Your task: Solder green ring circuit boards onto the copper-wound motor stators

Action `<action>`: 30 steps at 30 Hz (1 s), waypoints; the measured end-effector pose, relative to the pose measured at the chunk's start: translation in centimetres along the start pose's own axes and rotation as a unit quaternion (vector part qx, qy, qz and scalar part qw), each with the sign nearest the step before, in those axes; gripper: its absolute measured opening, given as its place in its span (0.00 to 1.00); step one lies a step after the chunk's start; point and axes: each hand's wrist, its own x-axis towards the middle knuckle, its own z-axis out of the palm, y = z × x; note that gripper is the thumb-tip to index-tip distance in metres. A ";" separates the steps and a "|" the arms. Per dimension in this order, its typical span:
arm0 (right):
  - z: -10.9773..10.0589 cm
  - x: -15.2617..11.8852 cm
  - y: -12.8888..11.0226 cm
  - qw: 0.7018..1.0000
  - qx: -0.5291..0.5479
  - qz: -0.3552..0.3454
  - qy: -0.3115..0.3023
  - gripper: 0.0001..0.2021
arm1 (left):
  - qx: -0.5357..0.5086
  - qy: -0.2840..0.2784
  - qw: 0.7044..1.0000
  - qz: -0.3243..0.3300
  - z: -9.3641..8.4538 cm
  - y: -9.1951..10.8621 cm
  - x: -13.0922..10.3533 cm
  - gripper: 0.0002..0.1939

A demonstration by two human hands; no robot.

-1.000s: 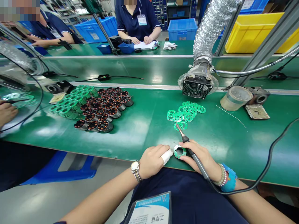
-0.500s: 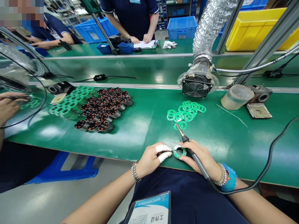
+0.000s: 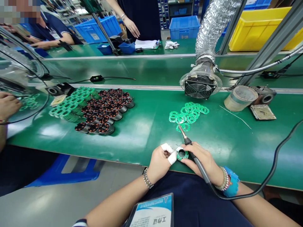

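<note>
My right hand (image 3: 207,161) is closed around a soldering iron (image 3: 200,167), whose tip points up and left toward loose boards. The thumb and fingers of that hand also steady a small part topped by a ring-shaped green circuit board (image 3: 186,156) near the table's front edge. My left hand (image 3: 161,162), with white tape on two fingertips, pinches at the left rim of this part. Whatever lies between those fingertips is hidden. Beyond the iron's tip lies a loose pile of green ring boards (image 3: 191,114).
Rows of copper-wound motor parts (image 3: 104,118) and stacked green boards (image 3: 73,101) stand left. A fan with a duct (image 3: 200,88) hangs ahead. At right are a round container (image 3: 240,98), a sponge tray (image 3: 262,112) and a wire (image 3: 235,116). Co-workers sit and stand nearby.
My left hand has shifted right and its fingers have curled into a tighter pinch against the ring board's part. My right hand stays nearly still. The co-worker opposite has lifted a hand off the papers.
</note>
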 end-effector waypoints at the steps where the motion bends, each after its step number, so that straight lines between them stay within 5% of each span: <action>1: 0.2 -0.1 -0.1 1.000 -0.007 0.003 0.004 0.13 | -0.025 0.016 0.999 -0.017 0.3 0.1 -0.2 0.09; 3: 0.5 -0.3 -0.2 1.000 -0.017 0.009 0.012 0.13 | -0.021 0.042 0.999 -0.008 0.5 0.1 -0.8 0.09; 6: 0.8 -0.4 -0.3 1.000 -0.017 0.015 0.015 0.12 | 0.097 0.055 0.988 0.110 0.2 -0.6 -2.0 0.05; 9: 0.8 -0.4 -0.4 1.000 -0.013 0.015 0.014 0.13 | 0.229 0.036 0.940 0.251 -0.1 -1.7 -3.1 0.12; 12: 0.8 -0.4 -0.3 1.000 -0.018 0.013 0.015 0.13 | 0.343 0.022 0.889 0.304 -0.5 -2.2 -3.5 0.19; 15: 0.8 -0.5 -0.3 1.000 -0.019 0.011 0.016 0.13 | 0.381 -0.025 0.882 0.277 -1.5 -1.1 -3.0 0.21; 18: 0.4 -0.5 -0.3 1.000 -0.010 0.021 0.014 0.14 | 0.299 -0.112 0.924 0.209 -2.6 0.6 -1.9 0.18; 21: -0.8 -0.5 0.1 0.998 -0.026 0.040 0.040 0.16 | 0.256 -0.149 0.944 0.144 -2.8 1.5 -0.8 0.26; 24: -3.4 0.0 1.3 0.991 -0.080 0.072 0.083 0.15 | 0.269 -0.189 0.934 0.138 -1.7 1.7 0.1 0.33; 30: -11.8 2.2 7.2 0.936 -0.264 0.120 0.200 0.17 | 0.240 -0.223 0.938 0.114 -1.5 2.1 2.6 0.22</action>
